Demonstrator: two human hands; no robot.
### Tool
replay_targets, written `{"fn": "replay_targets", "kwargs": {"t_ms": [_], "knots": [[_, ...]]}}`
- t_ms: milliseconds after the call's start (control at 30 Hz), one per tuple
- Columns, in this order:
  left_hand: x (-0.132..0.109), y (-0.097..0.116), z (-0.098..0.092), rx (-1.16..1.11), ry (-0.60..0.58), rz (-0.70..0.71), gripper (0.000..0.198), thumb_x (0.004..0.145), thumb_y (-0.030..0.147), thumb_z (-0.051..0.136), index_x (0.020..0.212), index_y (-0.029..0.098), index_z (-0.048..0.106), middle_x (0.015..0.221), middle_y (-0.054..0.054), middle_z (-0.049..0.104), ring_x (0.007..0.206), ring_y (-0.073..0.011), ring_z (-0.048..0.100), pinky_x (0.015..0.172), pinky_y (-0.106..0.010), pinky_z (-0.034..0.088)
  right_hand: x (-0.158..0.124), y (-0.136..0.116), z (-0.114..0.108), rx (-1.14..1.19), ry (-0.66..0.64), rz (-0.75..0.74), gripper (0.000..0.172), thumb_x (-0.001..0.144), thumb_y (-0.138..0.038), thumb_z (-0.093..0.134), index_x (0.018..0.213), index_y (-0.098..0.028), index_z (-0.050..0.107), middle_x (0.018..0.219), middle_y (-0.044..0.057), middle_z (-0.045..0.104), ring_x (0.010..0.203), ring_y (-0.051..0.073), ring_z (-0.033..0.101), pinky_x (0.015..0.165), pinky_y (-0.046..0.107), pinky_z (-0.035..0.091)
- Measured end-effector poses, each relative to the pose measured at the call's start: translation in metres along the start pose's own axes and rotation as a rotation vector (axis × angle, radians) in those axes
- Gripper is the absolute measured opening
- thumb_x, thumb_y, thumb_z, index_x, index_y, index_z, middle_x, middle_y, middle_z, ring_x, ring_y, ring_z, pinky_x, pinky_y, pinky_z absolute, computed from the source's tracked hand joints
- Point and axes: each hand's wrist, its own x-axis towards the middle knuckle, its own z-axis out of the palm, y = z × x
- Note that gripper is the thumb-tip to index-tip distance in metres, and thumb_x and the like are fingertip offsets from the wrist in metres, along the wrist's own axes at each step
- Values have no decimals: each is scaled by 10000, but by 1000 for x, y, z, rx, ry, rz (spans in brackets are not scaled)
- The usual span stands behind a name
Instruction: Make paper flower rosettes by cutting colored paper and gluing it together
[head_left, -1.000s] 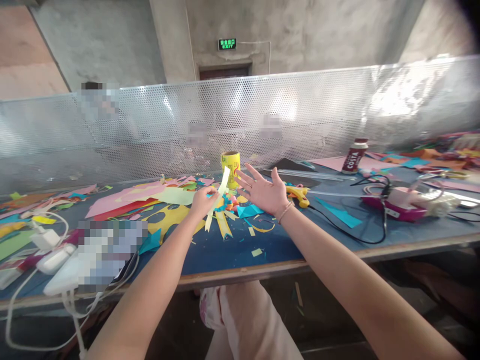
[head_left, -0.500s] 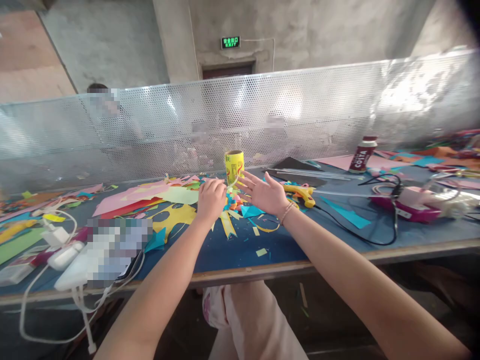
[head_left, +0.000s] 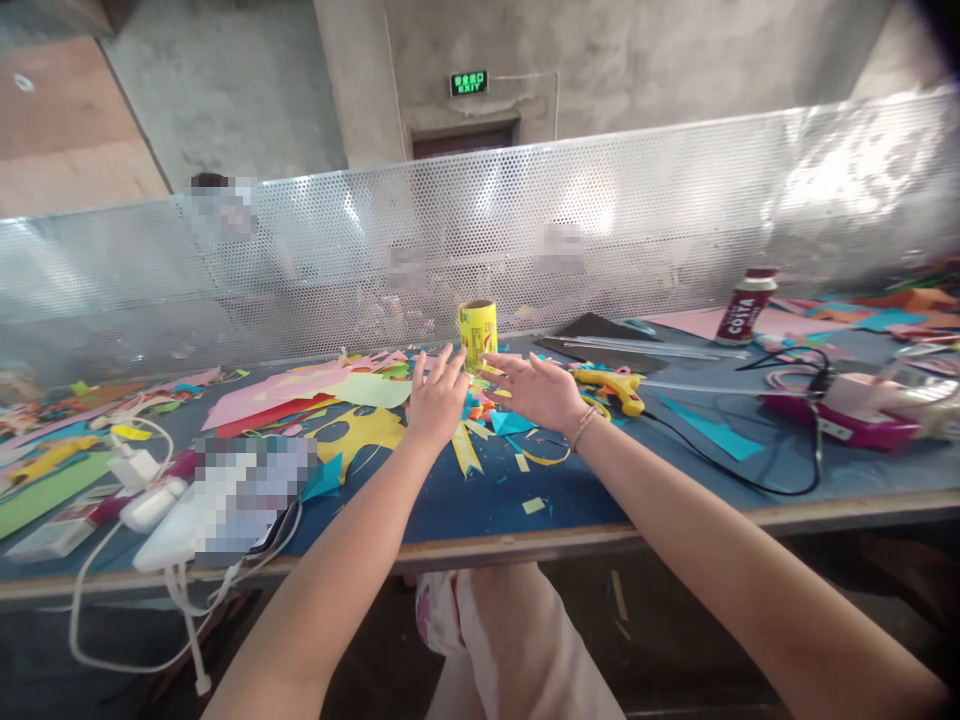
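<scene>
My left hand (head_left: 439, 398) is over the heap of paper scraps, its fingers spread and nothing visibly held. Across from it, my right hand (head_left: 546, 394) is open too, fingers stretched toward the left, a bracelet at its wrist. A small pale paper strip shows by the right fingertips; whether they touch it I cannot tell. Just beyond both hands stands a yellow printed tube (head_left: 479, 332), hollow at the top. Below and between the hands lie coloured paper scraps (head_left: 512, 423) and a yellow-and-white ribbon-like piece (head_left: 466, 455). A yellow glue gun (head_left: 628, 393) rests right of my right hand.
Paper sheets (head_left: 274, 393) and a phone with white cables (head_left: 255, 495) lie left. A perforated metal screen (head_left: 450, 230) backs the table, with people behind. Right are a dark red bottle (head_left: 748, 308), clear sticks (head_left: 652, 348) and a magenta power strip (head_left: 862, 425) with cords.
My left hand has gone from bunched fingers to spread ones. My right hand has tilted more palm-down, its fingers less fanned. The whole view has shifted slightly.
</scene>
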Motion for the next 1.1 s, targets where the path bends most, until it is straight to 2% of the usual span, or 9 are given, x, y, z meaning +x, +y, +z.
{"fn": "replay_targets", "kwargs": {"t_ms": [167,267,367,467,533,633,733,867,1100], "knots": [[0,7,-3,-17,29,-50,419,859,183,453,1269,240,518,1474,-65,334,1404,-285,160,1118,-537,-75,0,0,0,-37,47,-25,456,791,-572,425,1031,-255,648,1199,49,596,1162,234,489,952,461,404],[1,13,-3,-172,32,-117,602,797,241,564,1373,241,391,1502,-72,273,1413,-296,109,1130,-530,-14,0,-1,0,-18,58,-35,445,789,-561,432,1014,-251,658,1207,50,596,1158,238,492,956,465,398],[3,13,-3,-633,25,-200,699,778,341,558,1416,215,302,1496,-95,286,1397,-285,189,1125,-487,168,1,0,0,17,66,-40,406,799,-516,442,989,-242,673,1182,49,611,1147,239,501,955,456,398],[5,6,-6,-1285,-39,-332,651,827,457,378,1390,132,342,1423,-148,404,1326,-279,357,1071,-464,304,3,2,-2,48,128,-38,327,790,-440,484,947,-234,683,1109,47,641,1091,225,535,950,428,405],[5,-1,-10,-1619,-61,-419,664,819,486,323,1325,69,428,1352,-176,484,1300,-290,395,1069,-460,310,4,5,-4,73,173,-23,285,774,-392,519,931,-219,684,1046,50,657,1026,206,564,931,400,421],[4,-9,-14,-1886,-50,-519,621,788,452,346,1202,34,545,1251,-183,573,1299,-300,393,1091,-448,278,5,7,-5,145,185,-3,251,764,-334,557,931,-194,681,973,46,669,944,167,588,878,336,456],[3,-12,-16,-1971,-60,-582,572,776,417,347,1114,35,605,1171,-182,625,1308,-301,379,1100,-452,260,6,9,-5,190,173,-6,196,749,-267,605,911,-183,677,904,28,675,881,135,610,806,278,488],[3,-12,-14,-1970,-60,-611,551,775,405,342,1061,34,632,1125,-186,648,1311,-298,374,1097,-456,269,6,10,-4,181,183,-22,152,706,-175,666,857,-190,656,788,0,671,792,112,634,721,244,512],[4,-11,-15,-1969,-55,-643,535,789,408,336,995,31,656,1052,-187,675,1287,-298,410,1091,-445,293,6,9,-3,183,168,-55,251,675,-80,675,889,-199,620,781,-34,660,723,77,632,688,215,524]]}}
